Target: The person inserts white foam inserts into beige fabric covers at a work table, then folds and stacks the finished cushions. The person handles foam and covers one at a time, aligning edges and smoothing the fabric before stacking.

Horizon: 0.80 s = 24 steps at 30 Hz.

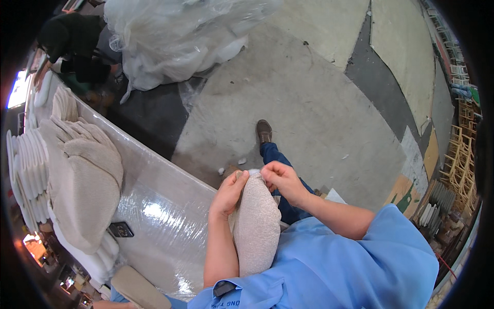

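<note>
A beige, nubby fabric cushion cover [259,226] lies lengthwise against my blue shirt, its far end held up between my hands. White padding [253,172] shows at that far end. My left hand [230,194] grips the left side of the end, thumb on top. On the other side, my right hand [284,181] pinches the edge of the fabric with thumb and fingers bent together. The fingertips of both hands are partly hidden by the cloth.
Left of me runs a plastic-wrapped table [159,206] bearing piled beige cushions [85,180], white pads [31,170] and a dark phone-like object [121,229]. Beyond are a large clear plastic bag [180,41] and a person [72,41]. Another person's beige cushion [139,287] shows lower left. Wooden frames [458,159] stand right.
</note>
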Motion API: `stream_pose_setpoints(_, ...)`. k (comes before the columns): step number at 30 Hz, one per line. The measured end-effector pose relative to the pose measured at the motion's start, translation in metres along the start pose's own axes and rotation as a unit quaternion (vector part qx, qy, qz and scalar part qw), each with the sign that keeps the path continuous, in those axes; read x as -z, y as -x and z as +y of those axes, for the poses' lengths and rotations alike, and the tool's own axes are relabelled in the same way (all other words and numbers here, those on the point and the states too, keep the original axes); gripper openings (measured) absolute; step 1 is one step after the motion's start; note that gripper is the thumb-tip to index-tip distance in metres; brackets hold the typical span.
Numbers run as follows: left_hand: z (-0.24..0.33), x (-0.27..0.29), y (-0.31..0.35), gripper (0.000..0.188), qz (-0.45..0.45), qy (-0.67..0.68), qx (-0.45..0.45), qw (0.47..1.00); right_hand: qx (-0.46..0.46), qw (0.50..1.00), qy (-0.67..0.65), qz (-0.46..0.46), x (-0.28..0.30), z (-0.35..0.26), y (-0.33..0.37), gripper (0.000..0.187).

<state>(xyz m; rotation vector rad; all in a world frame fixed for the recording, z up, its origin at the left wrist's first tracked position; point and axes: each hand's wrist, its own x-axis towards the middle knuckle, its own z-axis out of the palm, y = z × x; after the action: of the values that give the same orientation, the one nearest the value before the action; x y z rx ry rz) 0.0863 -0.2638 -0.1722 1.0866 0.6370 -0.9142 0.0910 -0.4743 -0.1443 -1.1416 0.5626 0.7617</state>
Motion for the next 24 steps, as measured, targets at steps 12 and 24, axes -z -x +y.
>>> stream_pose_setpoints(12, -0.027, -0.013, -0.03, 0.036, 0.219, -0.257, -0.104, 0.935, -0.245, 0.965, -0.089, -0.006, -0.006, 0.002, -0.041, 0.018)
stream_pose_setpoints(24, -0.033, -0.016, -0.042, 0.037, 0.167, -0.131, -0.026, 0.977, -0.255, 0.965, -0.051, -0.022, 0.001, -0.008, -0.023, 0.029)
